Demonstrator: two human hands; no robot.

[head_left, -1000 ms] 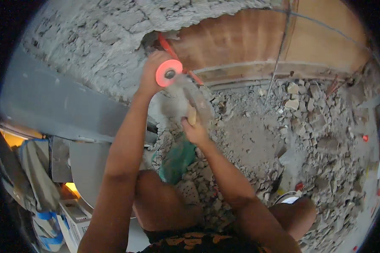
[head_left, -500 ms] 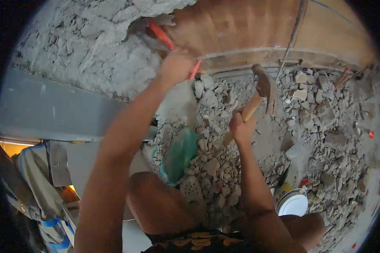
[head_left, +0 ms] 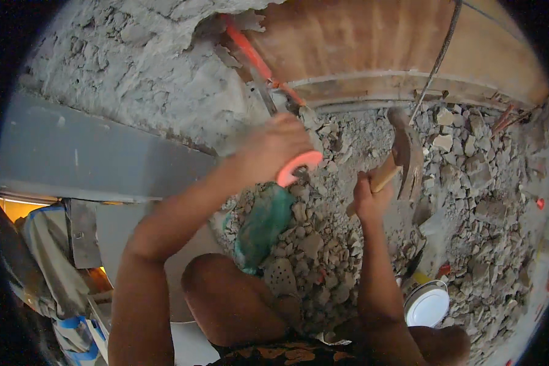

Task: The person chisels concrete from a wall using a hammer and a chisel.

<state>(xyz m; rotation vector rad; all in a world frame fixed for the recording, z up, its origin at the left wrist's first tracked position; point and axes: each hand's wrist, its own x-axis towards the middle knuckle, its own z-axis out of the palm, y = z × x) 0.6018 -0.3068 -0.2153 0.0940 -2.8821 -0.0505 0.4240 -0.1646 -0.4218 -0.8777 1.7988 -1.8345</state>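
Observation:
A chisel with an orange hand guard is in my left hand, the fingers wrapped round its grip. Its metal shaft points up and away toward the broken concrete wall, near an orange pipe exposed along the wall's edge. The hand is smeared by motion, and I cannot tell if the tip touches anything. Further right, my right hand grips a claw hammer by its wooden handle. The hammer's head is raised over the rubble, apart from the chisel.
Broken concrete rubble covers the floor. A green sack lies by my perforated shoe. A white bucket stands near my right knee. A thin metal rod slants before the brown wooden panel. A grey beam runs at left.
My left hand has drawn the chisel back toward me and to the right, away from the wall. My right hand and the hammer have shifted slightly right and nearer.

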